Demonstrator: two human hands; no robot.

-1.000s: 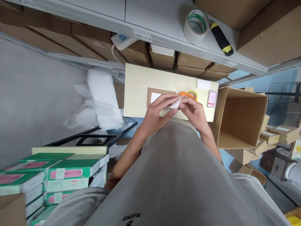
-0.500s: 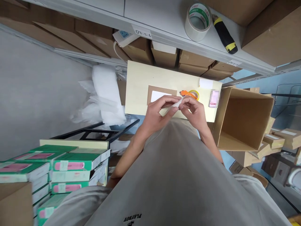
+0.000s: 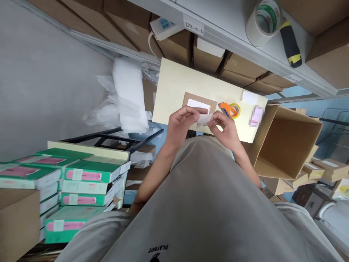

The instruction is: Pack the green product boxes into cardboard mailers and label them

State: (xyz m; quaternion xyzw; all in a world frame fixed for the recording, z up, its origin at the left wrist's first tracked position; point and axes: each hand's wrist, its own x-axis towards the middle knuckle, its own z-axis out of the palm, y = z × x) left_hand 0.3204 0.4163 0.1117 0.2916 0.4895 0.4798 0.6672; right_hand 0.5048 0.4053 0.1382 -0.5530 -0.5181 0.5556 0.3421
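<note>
A small white slip (image 3: 204, 119), paper or a label, is stretched between my two hands above the near edge of the cream tabletop (image 3: 171, 83). My left hand (image 3: 182, 125) pinches its left end. Thumb and fingertips of my right hand (image 3: 224, 127) close on its right end. Just beyond my left hand lies a flat brown cardboard piece (image 3: 188, 97), with a white label (image 3: 198, 104) on it. An orange tape cutter (image 3: 226, 109) with a yellow tape roll (image 3: 236, 110) rests on the table beyond my right hand.
A large open carton (image 3: 294, 138) stands at the table's right. Green boxes (image 3: 87, 174) are stacked at the left, near a white wrapping roll (image 3: 129, 94). The shelf (image 3: 226, 29) above holds a wide tape roll (image 3: 263, 25) and a black-yellow tool (image 3: 290, 43). Cartons (image 3: 209, 58) line the back.
The white slip, mostly covered by my fingers before, now shows flat between my hands, which are slightly farther apart. The camera view has shifted and tilted.
</note>
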